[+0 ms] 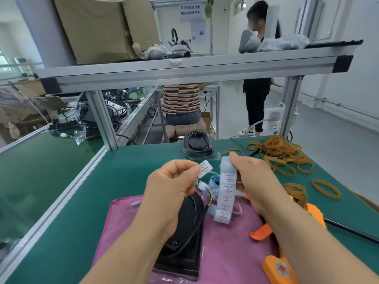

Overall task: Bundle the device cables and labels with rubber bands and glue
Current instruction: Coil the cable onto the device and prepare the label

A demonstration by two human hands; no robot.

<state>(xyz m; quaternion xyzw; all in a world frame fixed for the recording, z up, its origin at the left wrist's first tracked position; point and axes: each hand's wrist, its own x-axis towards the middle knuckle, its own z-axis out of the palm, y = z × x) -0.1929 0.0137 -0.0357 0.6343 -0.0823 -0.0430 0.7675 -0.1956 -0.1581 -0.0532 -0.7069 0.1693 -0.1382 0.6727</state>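
In the middle of the frame I have one small white label (205,168) pinched between the thumb and forefinger of my left hand (170,185), its printed face toward the camera and its free edge sticking out to the right, slightly tilted. Just right of it, my right hand (254,181) has its fingers curled around the label strip (226,189). The strip's long axis runs almost straight up and down the frame, top end at my fingertips and lower end curling toward the bottom centre. Below the two hands, the coloured cable wires (207,194) rise from the black device (182,238). The device lies lengthwise on the pink cloth (225,253), narrow end pointing up the frame at the label. As I judge it, the step is flagging this label onto the wires. I would keep my fingertips on the very edge so the adhesive stays clean, square the label across the wire run, then fold it evenly so the print stays readable. I would also let the strip hang clear so it cannot catch on the sticky side. Out at the upper right a heap of rubber bands (281,154) lies on the green table (82,201), and the orange glue gun (281,267) sits at the lower right, partly under my right forearm
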